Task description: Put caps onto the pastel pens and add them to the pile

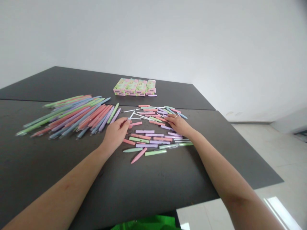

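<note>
Pinched in my left hand (117, 131) is a thin white pen refill (132, 114) with a dark tip, pointing up and away. My right hand (177, 124), with a ring on one finger, is among the loose pen parts to the right. Its fingers are drawn together at the fingertips, hiding whatever they grip. Coloured pen barrels and caps lie around both hands, among them a green barrel (139, 139), a purple one (145, 131) and a pink tapered piece (139, 155). More white refills (145, 117) lie between the hands.
To the left lies a wide heap of pastel pens (72, 116). Several small green-and-pink boxes (131, 87) stand in a row at the back, with a purple pen piece (152, 95) before them. The dark table (153, 182) ends at a right edge above pale floor tiles.
</note>
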### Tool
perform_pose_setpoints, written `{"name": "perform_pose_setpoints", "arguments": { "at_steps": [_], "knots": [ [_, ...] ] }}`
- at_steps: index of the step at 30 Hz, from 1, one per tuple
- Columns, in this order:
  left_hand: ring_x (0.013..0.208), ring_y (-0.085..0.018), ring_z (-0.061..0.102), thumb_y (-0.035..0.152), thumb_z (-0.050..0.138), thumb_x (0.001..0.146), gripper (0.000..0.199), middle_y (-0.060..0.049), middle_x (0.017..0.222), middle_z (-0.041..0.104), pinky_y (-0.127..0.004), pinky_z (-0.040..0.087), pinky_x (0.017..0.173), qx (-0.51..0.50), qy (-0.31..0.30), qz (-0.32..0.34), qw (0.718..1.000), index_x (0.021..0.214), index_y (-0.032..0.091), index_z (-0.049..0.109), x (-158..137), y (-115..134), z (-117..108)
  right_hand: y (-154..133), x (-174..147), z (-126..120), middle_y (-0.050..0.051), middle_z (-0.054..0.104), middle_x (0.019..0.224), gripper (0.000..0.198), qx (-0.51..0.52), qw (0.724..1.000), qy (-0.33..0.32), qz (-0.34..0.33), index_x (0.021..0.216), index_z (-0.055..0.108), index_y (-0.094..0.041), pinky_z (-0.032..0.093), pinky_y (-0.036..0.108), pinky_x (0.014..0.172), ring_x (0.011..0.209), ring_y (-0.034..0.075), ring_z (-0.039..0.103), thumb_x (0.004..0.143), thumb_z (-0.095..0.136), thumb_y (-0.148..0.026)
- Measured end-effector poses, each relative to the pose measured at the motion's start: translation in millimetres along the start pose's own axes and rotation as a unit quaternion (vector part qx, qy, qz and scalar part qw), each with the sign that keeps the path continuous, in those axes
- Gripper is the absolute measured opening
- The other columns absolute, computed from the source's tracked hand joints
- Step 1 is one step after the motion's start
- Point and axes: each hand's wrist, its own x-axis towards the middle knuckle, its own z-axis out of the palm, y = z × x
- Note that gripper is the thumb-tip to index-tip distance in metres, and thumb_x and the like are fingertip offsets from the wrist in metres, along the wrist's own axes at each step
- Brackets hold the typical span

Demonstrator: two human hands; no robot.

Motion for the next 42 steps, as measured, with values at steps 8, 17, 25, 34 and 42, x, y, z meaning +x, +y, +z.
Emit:
{"name": "perform_pose_setpoints", "arguments": {
  "at_steps": [8,17,25,34,42],
  "knots": [
    [0.086,-0.021,0.070,0.043,0.045,0.088,0.036,-0.006,0.090,0.074,-0.025,0.055,0.063,0.003,-0.001,0.007,1.000,0.101,0.017,0.067,1,-3,1,-10,5,2,0.012,0.070,0.102,0.033,0.037,0.998,0.046,-0.010,0.100,0.076,-0.017,0.050,0.035,0.086,0.090,0.021,0.065,0.088,0.046,-0.008],
    [0.086,-0.020,0.071,0.041,0.045,0.087,0.035,-0.006,0.097,0.073,-0.024,0.054,0.060,-0.009,0.000,0.006,1.000,0.101,0.017,0.066,1,-3,1,-17,0,-2,0.012,0.070,0.109,0.036,0.039,0.999,0.034,0.017,0.113,0.069,-0.015,0.047,0.034,0.092,0.101,0.022,0.063,0.086,0.048,-0.006],
    [0.079,-0.019,0.070,0.042,0.045,0.088,0.034,-0.006,0.096,0.073,-0.022,0.053,0.057,0.008,0.024,0.011,1.000,0.097,0.018,0.067,2,-1,-4,-32,9,-6,0.009,0.071,0.091,0.035,0.012,0.997,-0.002,0.080,0.107,0.066,-0.014,0.044,0.028,0.079,0.083,0.019,0.063,0.078,0.049,-0.004],
    [0.078,-0.019,0.070,0.041,0.046,0.086,0.032,-0.005,0.092,0.072,-0.022,0.052,0.056,-0.008,0.056,-0.004,0.998,0.095,0.018,0.067,3,3,-10,-28,4,-2,0.010,0.069,0.087,0.033,0.015,0.995,0.056,0.085,0.108,0.062,-0.012,0.047,0.033,0.077,0.078,0.022,0.061,0.079,0.046,-0.006],
    [0.064,-0.017,0.067,0.044,0.045,0.086,0.033,-0.004,0.077,0.070,-0.022,0.046,0.048,-0.003,0.052,0.002,0.999,0.091,0.019,0.065,2,2,-8,-95,-2,-19,0.011,0.065,0.119,0.030,0.129,0.975,-0.030,-0.179,0.112,0.068,-0.017,0.045,0.034,0.102,0.113,0.020,0.059,0.090,0.048,-0.013]
  ]
}}
